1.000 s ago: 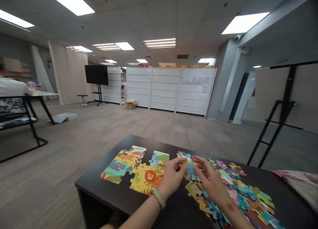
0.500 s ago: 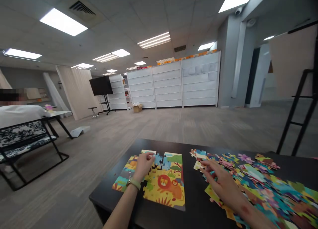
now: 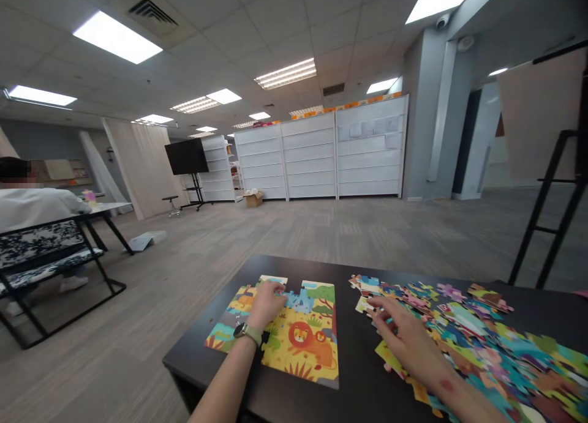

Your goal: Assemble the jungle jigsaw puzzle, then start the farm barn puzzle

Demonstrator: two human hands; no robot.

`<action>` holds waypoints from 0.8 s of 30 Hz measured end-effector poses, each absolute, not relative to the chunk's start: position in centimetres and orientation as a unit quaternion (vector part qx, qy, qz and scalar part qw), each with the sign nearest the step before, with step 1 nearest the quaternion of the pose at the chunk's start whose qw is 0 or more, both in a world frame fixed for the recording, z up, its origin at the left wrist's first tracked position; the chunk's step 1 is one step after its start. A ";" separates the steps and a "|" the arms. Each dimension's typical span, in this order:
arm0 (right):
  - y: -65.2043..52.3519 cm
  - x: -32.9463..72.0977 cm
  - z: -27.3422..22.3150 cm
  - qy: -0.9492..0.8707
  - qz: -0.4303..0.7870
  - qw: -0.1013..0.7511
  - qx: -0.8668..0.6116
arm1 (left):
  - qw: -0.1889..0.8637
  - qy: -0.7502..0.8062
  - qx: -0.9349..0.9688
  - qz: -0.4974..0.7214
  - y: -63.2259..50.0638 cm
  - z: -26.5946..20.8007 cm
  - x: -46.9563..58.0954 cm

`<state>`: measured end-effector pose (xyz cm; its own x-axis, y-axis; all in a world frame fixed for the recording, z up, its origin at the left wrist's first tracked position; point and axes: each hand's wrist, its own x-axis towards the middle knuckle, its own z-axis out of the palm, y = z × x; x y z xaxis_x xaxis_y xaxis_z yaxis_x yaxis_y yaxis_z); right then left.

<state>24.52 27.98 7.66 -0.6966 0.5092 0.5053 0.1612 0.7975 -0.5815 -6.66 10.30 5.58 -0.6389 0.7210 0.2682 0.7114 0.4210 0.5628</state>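
Observation:
A partly joined jigsaw puzzle [image 3: 312, 346] with lions and other animals lies on the black table [image 3: 362, 374]. My left hand [image 3: 267, 303], with a watch at the wrist, rests over its upper part. Its fingers are bent together, the tips at a blue puzzle piece [image 3: 299, 302]; their grip is partly hidden. My right hand [image 3: 407, 334] hovers at the left edge of the loose puzzle pieces [image 3: 505, 349]. Its thumb and fingers are apart, close to a pale puzzle piece [image 3: 362, 305]. Whether they touch that piece is unclear.
Loose pieces spread over the table's right side, some overlapping. Further off, a person [image 3: 41, 202] sits on a patterned chair [image 3: 46, 251] at the left. A black stand [image 3: 546, 227] rises at the right, and white shelving [image 3: 307, 157] lines the back.
The blue piece near my left fingertips now sits flush with its neighbours, where dark gaps showed before. My left hand turned slightly, showing the watch face. My right hand has barely moved.

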 end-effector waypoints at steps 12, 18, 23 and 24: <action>28.3 24.5 7.7 -0.880 0.265 0.339 -0.200 | -0.017 0.832 0.459 0.312 8.2 6.6 -6.2; 28.1 24.6 8.1 -0.878 0.263 0.350 -0.195 | -0.052 0.825 0.465 0.317 5.8 7.7 -5.7; 28.0 24.7 8.1 -0.882 0.257 0.346 -0.189 | -0.038 0.812 0.510 0.282 6.0 7.7 -2.0; 28.0 24.7 8.2 -0.882 0.259 0.345 -0.190 | -0.032 0.815 0.512 0.270 6.1 7.6 -1.2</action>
